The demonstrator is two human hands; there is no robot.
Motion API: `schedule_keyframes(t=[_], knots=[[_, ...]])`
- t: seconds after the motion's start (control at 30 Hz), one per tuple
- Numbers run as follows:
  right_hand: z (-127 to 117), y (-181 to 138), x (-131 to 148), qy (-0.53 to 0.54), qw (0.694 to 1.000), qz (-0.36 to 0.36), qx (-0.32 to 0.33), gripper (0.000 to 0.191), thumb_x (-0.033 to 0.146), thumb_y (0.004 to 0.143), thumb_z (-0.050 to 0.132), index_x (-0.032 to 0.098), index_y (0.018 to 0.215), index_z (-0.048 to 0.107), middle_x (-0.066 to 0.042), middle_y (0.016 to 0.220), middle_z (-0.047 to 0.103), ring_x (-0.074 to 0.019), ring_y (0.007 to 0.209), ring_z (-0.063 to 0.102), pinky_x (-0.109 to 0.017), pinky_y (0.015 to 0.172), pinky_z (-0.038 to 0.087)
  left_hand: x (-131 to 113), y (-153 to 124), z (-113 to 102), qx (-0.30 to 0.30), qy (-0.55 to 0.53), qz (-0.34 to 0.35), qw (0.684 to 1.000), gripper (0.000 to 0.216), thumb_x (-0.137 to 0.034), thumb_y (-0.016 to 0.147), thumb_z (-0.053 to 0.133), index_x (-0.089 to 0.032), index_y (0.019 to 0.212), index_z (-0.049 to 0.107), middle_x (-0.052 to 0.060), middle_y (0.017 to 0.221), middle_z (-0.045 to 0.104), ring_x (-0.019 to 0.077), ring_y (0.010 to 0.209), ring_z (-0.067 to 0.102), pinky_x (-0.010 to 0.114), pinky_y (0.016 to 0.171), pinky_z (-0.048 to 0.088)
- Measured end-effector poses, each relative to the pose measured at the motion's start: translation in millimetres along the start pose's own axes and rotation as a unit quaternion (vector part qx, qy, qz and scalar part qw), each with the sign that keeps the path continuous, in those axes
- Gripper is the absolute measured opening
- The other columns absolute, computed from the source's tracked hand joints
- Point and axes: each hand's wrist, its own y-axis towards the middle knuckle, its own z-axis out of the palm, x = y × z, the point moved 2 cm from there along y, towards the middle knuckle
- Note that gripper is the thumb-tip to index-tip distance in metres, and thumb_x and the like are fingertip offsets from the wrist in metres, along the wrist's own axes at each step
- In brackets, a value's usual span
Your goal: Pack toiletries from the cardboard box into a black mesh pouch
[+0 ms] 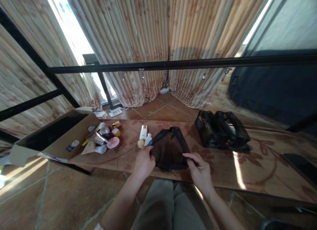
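A black mesh bag (165, 154) lies on the cloth-covered bench in front of me, its dark rim spread wide. My left hand (145, 162) pinches the rim at the left side. At the right side, my right hand (200, 169) grips the same rim between thumb and fingers. Just beyond my left hand are a white bottle (143, 132) with a gold-toned cap, a small white tube (148, 139) and a small round yellowish item (140, 144). I cannot make out anything inside the bag.
Several cosmetics, with a pink round case (113, 143) among them, lie beside an open cardboard box (66, 134) at left. Black bags (219, 131) stand at right, and a dark flat object (300, 165) lies farther right. A black metal rail (153, 67) crosses before the curtains.
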Motion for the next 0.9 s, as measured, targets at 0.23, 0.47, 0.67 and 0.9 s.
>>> schedule_keyframes(t=[0.23, 0.47, 0.67, 0.9], knots=[[-11, 12, 15, -0.073, 0.996, -0.035, -0.035, 0.023, 0.029, 0.082, 0.050, 0.020, 0.084, 0.070, -0.005, 0.090, 0.060, -0.0166, 0.084, 0.059, -0.027, 0.069, 0.047, -25, -15, 15, -0.060, -0.016, 0.004, 0.998, 0.051, -0.005, 0.073, 0.044, -0.011, 0.123, 0.055, 0.014, 0.123, 0.059, 0.0258, 0.110, 0.059, 0.039, 0.098, 0.047], [13, -7, 28, -0.122, 0.992, -0.009, 0.027, 0.030, 0.037, 0.085, 0.050, 0.023, 0.107, 0.065, -0.008, 0.108, 0.057, -0.0166, 0.081, 0.061, -0.027, 0.062, 0.051, -41, -21, 33, -0.094, -0.059, 0.074, 0.991, 0.056, -0.003, 0.074, 0.043, -0.016, 0.129, 0.050, 0.010, 0.126, 0.057, 0.0210, 0.118, 0.053, 0.034, 0.103, 0.043], [17, -25, 21, -0.196, 0.978, 0.040, 0.064, 0.044, 0.040, 0.085, 0.048, 0.019, 0.123, 0.054, -0.001, 0.070, 0.063, -0.0132, 0.048, 0.053, -0.029, 0.055, 0.047, -26, -27, 27, -0.102, -0.020, 0.067, 0.992, 0.054, -0.004, 0.076, 0.042, -0.020, 0.127, 0.052, 0.007, 0.130, 0.055, 0.0214, 0.115, 0.056, 0.034, 0.099, 0.046], [10, -26, 21, -0.252, 0.967, 0.040, 0.019, 0.055, 0.045, 0.081, 0.049, 0.014, 0.126, 0.053, 0.005, 0.047, 0.051, -0.0155, 0.041, 0.049, -0.027, 0.047, 0.039, -16, -33, 19, -0.130, 0.018, 0.017, 0.991, 0.052, -0.005, 0.075, 0.043, -0.020, 0.123, 0.056, 0.007, 0.127, 0.058, 0.0235, 0.107, 0.061, 0.035, 0.094, 0.049]])
